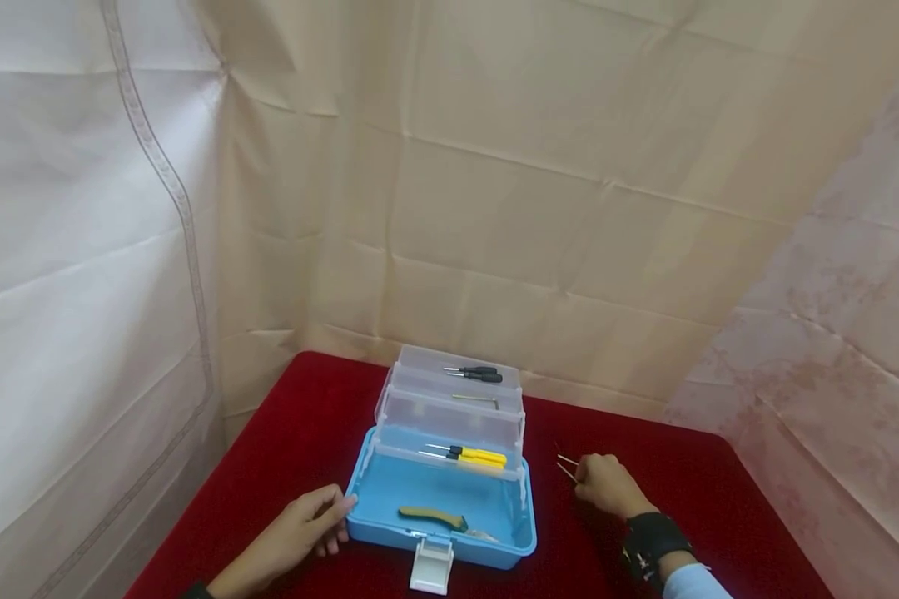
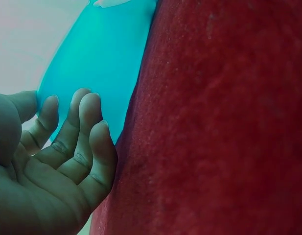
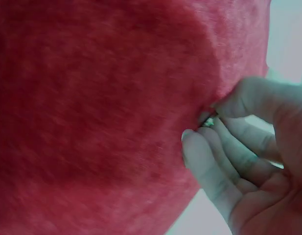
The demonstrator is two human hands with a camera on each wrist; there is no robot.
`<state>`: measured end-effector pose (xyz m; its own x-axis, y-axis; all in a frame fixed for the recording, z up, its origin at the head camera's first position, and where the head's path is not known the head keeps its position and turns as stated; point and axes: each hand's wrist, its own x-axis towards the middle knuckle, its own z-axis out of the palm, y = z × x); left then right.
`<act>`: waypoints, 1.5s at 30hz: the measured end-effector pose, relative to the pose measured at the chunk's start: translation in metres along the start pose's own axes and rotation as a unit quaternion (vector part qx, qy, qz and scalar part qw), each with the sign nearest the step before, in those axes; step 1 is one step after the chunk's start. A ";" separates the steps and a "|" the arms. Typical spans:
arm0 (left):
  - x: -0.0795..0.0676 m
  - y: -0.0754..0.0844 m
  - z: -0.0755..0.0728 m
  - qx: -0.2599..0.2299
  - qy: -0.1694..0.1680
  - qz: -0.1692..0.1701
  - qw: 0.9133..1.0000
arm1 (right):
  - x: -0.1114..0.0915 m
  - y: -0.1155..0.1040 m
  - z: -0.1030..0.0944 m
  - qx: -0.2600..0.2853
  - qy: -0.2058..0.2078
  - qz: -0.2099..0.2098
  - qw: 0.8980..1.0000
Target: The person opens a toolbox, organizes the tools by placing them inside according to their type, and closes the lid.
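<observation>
Your right hand (image 1: 607, 484) pinched two thin rods (image 1: 567, 473), apparently metal, to the right of the toolbox (image 1: 382, 533) and close to the red-covered bench (image 1: 300, 433); your fingers hid whether they were joined. They looked light and stiff, and such narrow shafts were likely to twist or slip, so a firm fingertip hold with both pressed together seemed best. Your left hand (image 1: 307, 520) gripped the toolbox near its front left corner, thumb at the rim; its plastic looked light and fairly rigid.
</observation>
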<state>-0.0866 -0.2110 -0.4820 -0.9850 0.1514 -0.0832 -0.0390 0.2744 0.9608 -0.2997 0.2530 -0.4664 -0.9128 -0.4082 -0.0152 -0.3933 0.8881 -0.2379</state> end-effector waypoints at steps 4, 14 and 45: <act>-0.001 -0.002 0.002 0.001 -0.005 0.002 1.000 | -0.004 0.005 0.003 0.018 0.013 0.008 1.000; 0.001 0.000 0.004 0.006 0.000 0.002 1.000 | -0.005 0.014 -0.001 -0.043 0.114 -0.031 0.992; 0.002 0.001 0.003 0.002 -0.001 0.000 1.000 | -0.014 0.020 -0.001 0.026 0.119 0.011 0.992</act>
<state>-0.0880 -0.2077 -0.4818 -0.9845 0.1538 -0.0840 -0.0384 0.2787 0.9596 -0.2950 0.2765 -0.4701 -0.9237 -0.3219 0.2078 -0.3725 0.8817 -0.2896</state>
